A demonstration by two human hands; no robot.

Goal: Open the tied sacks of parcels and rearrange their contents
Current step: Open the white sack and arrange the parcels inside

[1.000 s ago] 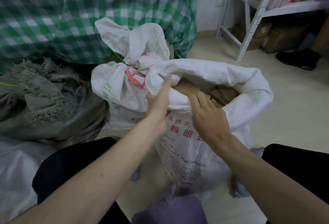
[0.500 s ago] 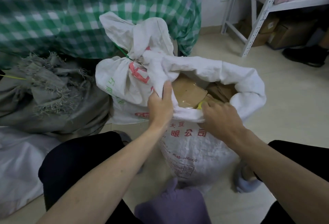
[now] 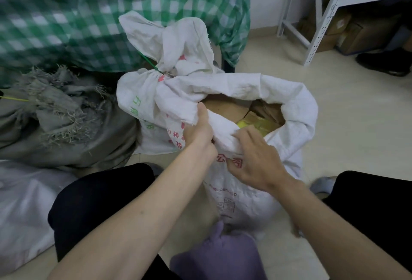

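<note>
Open sack [image 3: 256, 190] is standing on the floor [image 3: 345, 123] btwn the person's knees, mouth facing up, its rolled rim running roughly left-to-right just beyond both hands. Left hand [image 3: 198, 130] is gripping the near-left part of the rim, thumb over the top edge and fingers curled under the fabric, so that grip is clamped on the sack. Right hand [image 3: 256, 157] is lying on the near rim w/ fingers bent into the fold of cloth; it looks like it's pinching the fabric too, though the fingertips are partly hidden. The parcels [image 3: 225, 110] are lying directly past the rim, deeper inside and slightly right of centre, so the right hand is nearer to them. Judging from this, the rim needs rolling down further before reaching in. Contents: brown cardboard pieces lying flat-ish, plus a yellow packet [image 3: 256, 123] just behind the right hand's knuckles. The sack is white woven plastic w/ red printed characters on the front, soft and crumpling under the hold. A second white sack [image 3: 142, 101] is sitting touching it at back-left, neck cinched w/ a green tie [image 3: 149, 62], not opened yet.
</note>
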